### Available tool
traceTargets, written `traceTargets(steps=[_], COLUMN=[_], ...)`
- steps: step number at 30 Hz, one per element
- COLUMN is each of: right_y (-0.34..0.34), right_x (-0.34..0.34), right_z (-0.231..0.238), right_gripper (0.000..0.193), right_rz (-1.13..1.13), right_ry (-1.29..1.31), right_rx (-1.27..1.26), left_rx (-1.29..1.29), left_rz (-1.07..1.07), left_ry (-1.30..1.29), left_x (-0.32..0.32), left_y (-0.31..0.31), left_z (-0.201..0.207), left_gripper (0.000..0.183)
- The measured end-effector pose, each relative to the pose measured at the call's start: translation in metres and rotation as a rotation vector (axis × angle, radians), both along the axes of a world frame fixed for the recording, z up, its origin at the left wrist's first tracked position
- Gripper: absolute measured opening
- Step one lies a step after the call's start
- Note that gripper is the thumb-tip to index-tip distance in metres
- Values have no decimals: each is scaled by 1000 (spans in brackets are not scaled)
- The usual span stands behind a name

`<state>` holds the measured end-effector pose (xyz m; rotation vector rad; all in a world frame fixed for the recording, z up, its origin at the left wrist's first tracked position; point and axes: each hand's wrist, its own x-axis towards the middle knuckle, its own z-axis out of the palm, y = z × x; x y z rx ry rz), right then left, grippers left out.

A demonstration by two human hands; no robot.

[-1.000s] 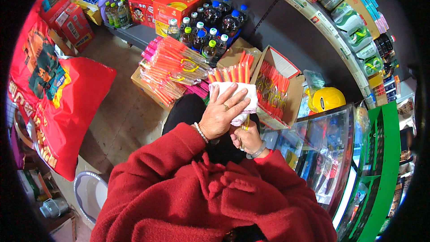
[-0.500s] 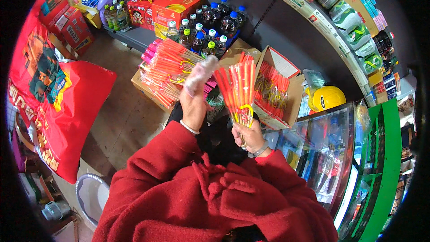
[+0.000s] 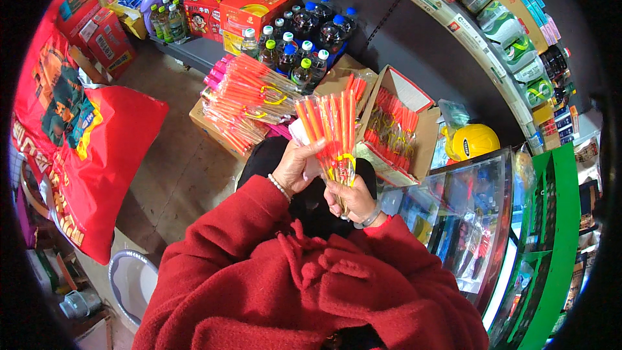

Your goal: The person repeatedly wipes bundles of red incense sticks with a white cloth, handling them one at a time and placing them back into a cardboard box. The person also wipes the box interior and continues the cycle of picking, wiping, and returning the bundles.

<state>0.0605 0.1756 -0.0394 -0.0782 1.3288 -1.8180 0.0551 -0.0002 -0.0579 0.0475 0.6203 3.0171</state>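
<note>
My right hand (image 3: 353, 198) is closed round the narrow lower end of a fanned bundle of orange-red sticks (image 3: 329, 123) in clear wrapping, tied with a yellow band. The bundle stands tilted up in front of me. At its left side is my left hand (image 3: 297, 165), closed on a white cloth (image 3: 300, 131) that partly shows behind the bundle. My left thumb lies along the bundle's front edge; the other fingers are mostly hidden. Similar wrapped bundles (image 3: 249, 94) lie in a pile at the left, and an open cardboard box (image 3: 421, 146) at the right holds several more.
Dark drink bottles (image 3: 288, 59) and red cartons (image 3: 256, 10) stand on a low shelf behind. A large red bag (image 3: 123, 155) leans at the left, above a grey-white bin (image 3: 133, 279). To the right are a yellow helmet (image 3: 475, 141), a glass case (image 3: 479, 185) and a green rack (image 3: 560, 201).
My left hand has come down and right, bringing the white cloth against the bundle's left side. The bundle in my right hand has shifted slightly left and lower.
</note>
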Motion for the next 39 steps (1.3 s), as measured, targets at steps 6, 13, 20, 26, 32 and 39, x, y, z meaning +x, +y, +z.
traceTargets(steps=[6,13,20,26,32,39], right_y=[4,22,37,41,46,55], right_x=[-2,-5,11,6,-1,-10], right_z=[-16,-35,-55,-59,-68,-75], right_gripper=[20,37,34,28,26,23], right_rz=[3,54,6,35,1,-47], right_ry=[50,96,159,195,160,103], right_rx=[124,-60,105,130,96,95], left_rx=[-181,-222,-201,-225,-304,-367], left_rz=[79,169,96,86,-26,-137], left_ry=[-104,-151,-193,-226,-167,-130], left_x=[-1,-2,-7,-10,-17,-25], left_y=[7,3,10,8,6,10], left_z=[-12,-13,-40,-51,-56,-54], left_gripper=[39,38,50,43,51,59])
